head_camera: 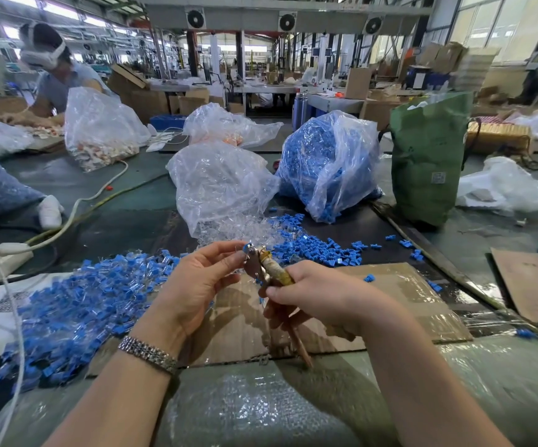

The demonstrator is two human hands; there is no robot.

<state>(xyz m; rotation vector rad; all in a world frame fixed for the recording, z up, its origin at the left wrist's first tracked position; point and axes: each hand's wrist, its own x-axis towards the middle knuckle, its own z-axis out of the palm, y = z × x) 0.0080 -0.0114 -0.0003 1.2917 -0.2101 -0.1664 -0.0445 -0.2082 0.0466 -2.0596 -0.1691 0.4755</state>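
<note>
My right hand (312, 296) grips a pair of pliers (266, 267) with tape-wrapped handles, jaws pointing up and away. My left hand (203, 279) pinches a small blue and clear plastic piece (247, 247) at the plier jaws with thumb and fingertips. Both hands hover above a flat sheet of cardboard (390, 304). A metal watch band is on my left wrist. A heap of assembled blue-and-clear pieces (77, 304) lies left of my hands. Loose blue caps (319, 250) and clear parts (245, 227) lie just beyond them.
A clear bag of clear parts (219, 185), a bag of blue caps (328, 162) and a green sack (428, 159) stand behind. White cables (77, 201) cross the left side. Another person in a headset (54, 69) works at the far left. Cardboard (535, 285) lies right.
</note>
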